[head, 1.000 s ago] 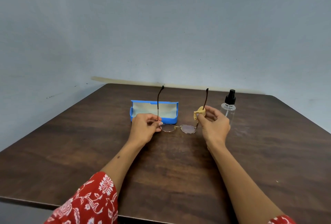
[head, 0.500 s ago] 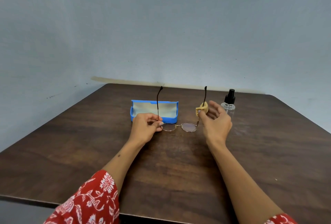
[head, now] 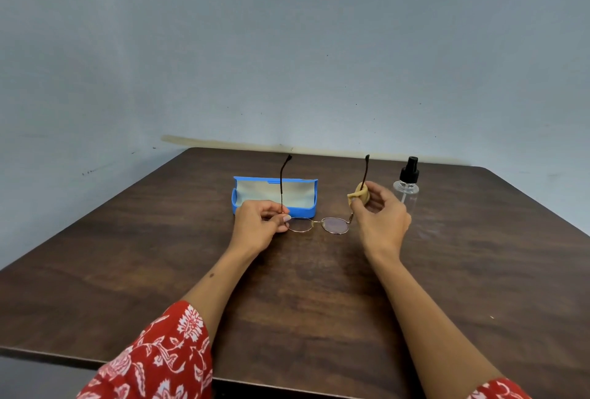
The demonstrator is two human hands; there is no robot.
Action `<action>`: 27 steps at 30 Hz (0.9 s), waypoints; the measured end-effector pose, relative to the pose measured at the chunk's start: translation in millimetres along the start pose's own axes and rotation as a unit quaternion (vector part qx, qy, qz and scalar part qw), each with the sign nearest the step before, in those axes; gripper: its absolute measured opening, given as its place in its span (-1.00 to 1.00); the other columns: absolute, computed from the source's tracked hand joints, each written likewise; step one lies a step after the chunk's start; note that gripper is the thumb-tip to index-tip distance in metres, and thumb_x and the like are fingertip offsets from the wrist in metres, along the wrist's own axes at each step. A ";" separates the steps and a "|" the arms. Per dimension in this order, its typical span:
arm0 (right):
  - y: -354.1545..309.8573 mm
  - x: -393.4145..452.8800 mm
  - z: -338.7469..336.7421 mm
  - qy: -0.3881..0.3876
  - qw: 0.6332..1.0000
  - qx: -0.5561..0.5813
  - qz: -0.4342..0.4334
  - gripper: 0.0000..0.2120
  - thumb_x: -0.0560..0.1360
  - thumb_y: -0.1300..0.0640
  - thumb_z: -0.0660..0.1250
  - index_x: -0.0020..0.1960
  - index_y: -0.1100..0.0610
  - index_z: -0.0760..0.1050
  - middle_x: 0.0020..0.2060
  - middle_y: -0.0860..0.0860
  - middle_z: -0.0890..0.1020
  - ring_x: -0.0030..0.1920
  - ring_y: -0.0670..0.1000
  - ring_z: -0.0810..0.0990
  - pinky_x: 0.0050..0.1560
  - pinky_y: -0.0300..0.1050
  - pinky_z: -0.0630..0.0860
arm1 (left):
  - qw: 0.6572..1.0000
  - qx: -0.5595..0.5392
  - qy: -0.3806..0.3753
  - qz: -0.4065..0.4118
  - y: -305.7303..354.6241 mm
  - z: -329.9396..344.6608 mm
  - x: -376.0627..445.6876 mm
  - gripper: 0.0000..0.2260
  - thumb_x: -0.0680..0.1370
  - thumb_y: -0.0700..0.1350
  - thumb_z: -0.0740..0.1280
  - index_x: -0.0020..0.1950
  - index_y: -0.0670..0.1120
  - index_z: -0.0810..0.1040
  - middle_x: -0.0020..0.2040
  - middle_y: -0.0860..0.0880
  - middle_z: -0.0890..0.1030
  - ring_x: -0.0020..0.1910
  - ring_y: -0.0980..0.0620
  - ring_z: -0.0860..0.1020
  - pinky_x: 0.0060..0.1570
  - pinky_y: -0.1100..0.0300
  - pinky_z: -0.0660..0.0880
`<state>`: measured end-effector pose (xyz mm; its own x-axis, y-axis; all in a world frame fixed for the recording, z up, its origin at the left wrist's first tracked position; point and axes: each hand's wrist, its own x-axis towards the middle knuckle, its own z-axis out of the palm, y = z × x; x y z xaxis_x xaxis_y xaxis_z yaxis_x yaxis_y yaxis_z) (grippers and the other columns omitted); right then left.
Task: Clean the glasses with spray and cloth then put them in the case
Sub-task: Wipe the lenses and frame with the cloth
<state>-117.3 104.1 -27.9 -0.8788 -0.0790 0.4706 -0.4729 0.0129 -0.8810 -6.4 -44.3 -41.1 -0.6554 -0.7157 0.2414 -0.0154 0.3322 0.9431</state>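
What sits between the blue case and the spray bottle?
In the head view, between case and bottle: the right hand pinching the yellow cloth on the glasses' arm.

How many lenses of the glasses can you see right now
2. One lens sits beside the left hand, which pinches that end of the glasses. The other lens lies below the right hand, which holds the yellow cloth. Neither looks hidden.

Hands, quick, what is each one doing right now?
Left hand: pinches the glasses at the hinge.
Right hand: fingers pinch the yellow cloth round the other temple.
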 end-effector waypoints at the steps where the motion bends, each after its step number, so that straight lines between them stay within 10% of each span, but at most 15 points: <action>1: 2.2 -0.5 0.3 -0.011 1.000 -0.010 0.003 -0.71 0.40 0.29 0.43 0.11 0.18 0.59 -0.19 -0.03 0.64 -0.24 -0.26 0.56 -0.07 -0.33 0.57 | 1.000 -0.004 0.002 -0.001 0.0 -0.1 0.2 -0.91 0.45 -0.31 0.40 -0.07 -0.20 0.62 -0.19 -0.12 0.65 -0.26 0.05 0.65 -0.22 0.35 0.59; 9: -8.6 2.7 0.8 0.040 0.998 0.038 -0.028 -0.71 0.42 0.29 0.42 0.13 0.16 0.58 -0.16 -0.03 0.63 -0.18 -0.17 0.60 -0.14 -0.52 0.46 | 1.000 0.005 0.005 0.001 -0.5 1.0 1.4 -0.92 0.45 -0.31 0.41 -0.08 -0.20 0.62 -0.24 -0.06 0.64 -0.30 0.08 0.64 -0.23 0.36 0.59; 14: 3.3 -0.4 2.4 -0.014 0.999 -0.033 -0.011 -0.77 0.40 0.27 0.41 0.06 0.17 0.60 -0.29 -0.10 0.60 -0.30 -0.18 0.56 -0.06 -0.16 0.60 | 1.000 0.008 0.007 0.004 0.2 0.1 1.1 -0.91 0.45 -0.31 0.41 -0.07 -0.19 0.62 -0.23 -0.06 0.65 -0.26 0.07 0.65 -0.22 0.36 0.59; 20: -8.1 0.8 0.8 0.041 0.997 0.033 -0.052 -0.72 0.44 0.29 0.40 0.14 0.16 0.57 -0.14 -0.02 0.62 -0.18 -0.16 0.59 -0.13 -0.50 0.47 | 1.000 0.015 0.004 0.006 1.1 0.4 -0.1 -0.90 0.46 -0.31 0.40 -0.05 -0.20 0.62 -0.19 -0.08 0.64 -0.25 0.08 0.64 -0.27 0.41 0.56; 27: 6.3 -0.1 1.9 -0.034 0.998 -0.057 -0.009 -0.76 0.40 0.28 0.41 0.06 0.15 0.60 -0.24 -0.04 0.63 -0.23 -0.10 0.60 -0.04 -0.13 0.59 | 1.000 0.016 0.006 0.006 1.7 -0.4 0.1 -0.90 0.45 -0.31 0.40 -0.05 -0.20 0.62 -0.20 -0.08 0.65 -0.23 0.08 0.64 -0.26 0.41 0.57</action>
<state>-120.1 102.3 -33.6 -0.8656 -0.1483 0.4783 -0.4960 0.1235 -0.8595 -6.2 -44.2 -39.4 -0.6466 -0.7189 0.2551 -0.0326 0.3602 0.9323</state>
